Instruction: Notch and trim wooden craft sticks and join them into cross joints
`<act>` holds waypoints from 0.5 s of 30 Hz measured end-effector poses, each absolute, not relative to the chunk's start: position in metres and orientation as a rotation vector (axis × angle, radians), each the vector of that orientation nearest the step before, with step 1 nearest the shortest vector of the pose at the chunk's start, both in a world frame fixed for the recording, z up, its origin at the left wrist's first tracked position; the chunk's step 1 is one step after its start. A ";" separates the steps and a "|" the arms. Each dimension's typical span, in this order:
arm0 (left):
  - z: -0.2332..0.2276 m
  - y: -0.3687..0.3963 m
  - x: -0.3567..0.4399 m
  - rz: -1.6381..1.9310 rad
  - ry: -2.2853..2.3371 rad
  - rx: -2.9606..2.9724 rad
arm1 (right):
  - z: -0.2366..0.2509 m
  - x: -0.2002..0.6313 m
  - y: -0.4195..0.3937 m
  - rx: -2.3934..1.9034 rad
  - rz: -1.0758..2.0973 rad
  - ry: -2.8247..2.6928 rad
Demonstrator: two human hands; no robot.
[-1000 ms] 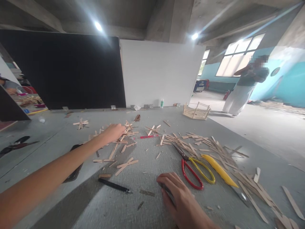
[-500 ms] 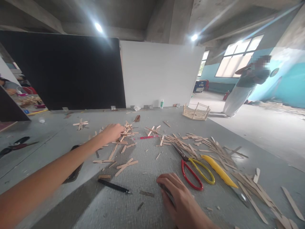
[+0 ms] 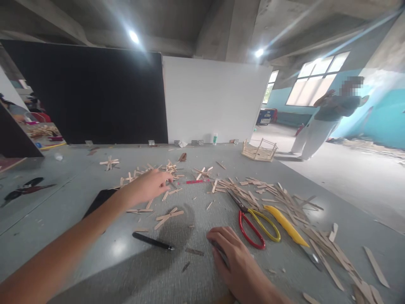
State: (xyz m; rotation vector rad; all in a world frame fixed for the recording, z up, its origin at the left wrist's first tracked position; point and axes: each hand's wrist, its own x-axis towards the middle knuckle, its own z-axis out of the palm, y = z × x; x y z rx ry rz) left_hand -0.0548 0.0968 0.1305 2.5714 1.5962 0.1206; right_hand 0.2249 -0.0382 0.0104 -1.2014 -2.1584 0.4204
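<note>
My left hand (image 3: 152, 185) hovers over the table beside a pile of small wooden sticks (image 3: 172, 168), its fingers loosely bent and apart with nothing visible in them. My right hand (image 3: 232, 259) rests on the table with its fingers curled toward the thumb; anything under them is hidden. Just right of it lie scissors (image 3: 251, 230) with one red and one yellow handle, then a yellow-handled knife (image 3: 286, 226). Crossed sticks (image 3: 169, 217) lie below my left hand, and a black pen (image 3: 153, 241) sits between both hands.
A loose heap of wooden sticks (image 3: 287, 200) spreads over the right side. A stick-built frame (image 3: 259, 150) stands at the far edge near a glue bottle (image 3: 215, 139). A dark flat object (image 3: 98, 202) lies under my left forearm, pliers-like tool (image 3: 23, 190) farther left. A person (image 3: 329, 114) stands beyond.
My left hand has come away from the stick pile, moving slightly nearer and opening its fingers. My right hand stays in place. The view has shifted a little.
</note>
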 end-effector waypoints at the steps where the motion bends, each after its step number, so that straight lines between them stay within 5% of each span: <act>1: 0.127 0.093 -0.053 0.081 1.567 2.551 | 0.009 0.225 -0.038 -1.203 0.411 -2.160; 15: 0.080 0.100 -0.047 -0.288 1.401 2.440 | 0.007 0.229 -0.038 -1.214 0.302 -2.250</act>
